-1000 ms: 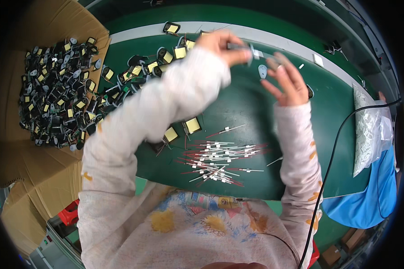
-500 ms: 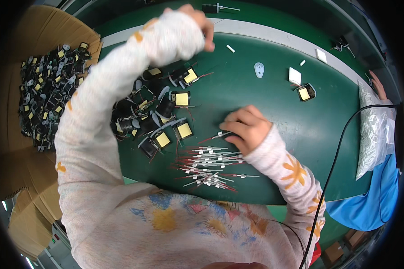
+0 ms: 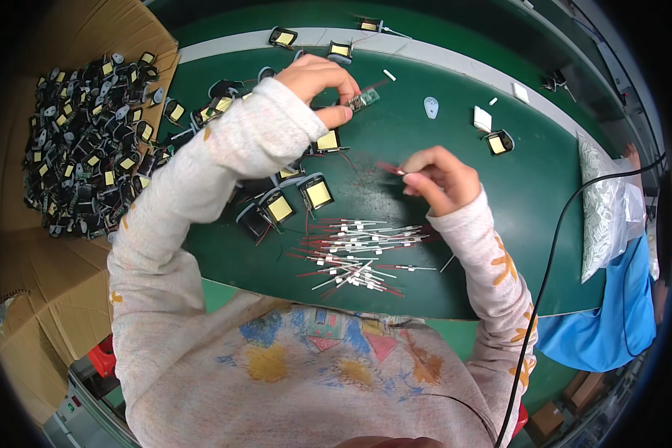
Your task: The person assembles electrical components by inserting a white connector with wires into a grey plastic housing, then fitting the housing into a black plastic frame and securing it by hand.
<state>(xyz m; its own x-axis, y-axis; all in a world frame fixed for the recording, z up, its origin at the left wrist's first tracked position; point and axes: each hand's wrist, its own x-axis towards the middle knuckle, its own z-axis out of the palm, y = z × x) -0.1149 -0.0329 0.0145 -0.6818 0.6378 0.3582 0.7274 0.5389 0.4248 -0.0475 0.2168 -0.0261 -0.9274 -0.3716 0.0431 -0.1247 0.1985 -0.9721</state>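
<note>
My left hand (image 3: 318, 84) is closed on a small green circuit board (image 3: 367, 99) with a metal coil spring, held by its near-left end over the far middle of the table. Thumb and fingers of my right hand (image 3: 446, 183) pinch a short red wire lead (image 3: 390, 168), whose far end points left toward the board. The board and lead are apart. Nearer to me lies a loose heap of white-and-red wire leads (image 3: 358, 250) with small white connectors. Black housings (image 3: 317, 192) with yellow pads and grey rims lie beneath and beside my left forearm, which hides some of them.
A cardboard box (image 3: 138, 37) full of similar housings stands at the left. On the right are a lone housing (image 3: 499, 142), a white block (image 3: 482, 118), a grey teardrop-shaped plate (image 3: 431, 107), a clear bag of white pieces (image 3: 601, 213) and a black cable (image 3: 551, 276).
My left hand has come back nearer from the far edge, and the circuit board now shows in it. My right hand has lifted away from the heap, farther and right, carrying the lead.
</note>
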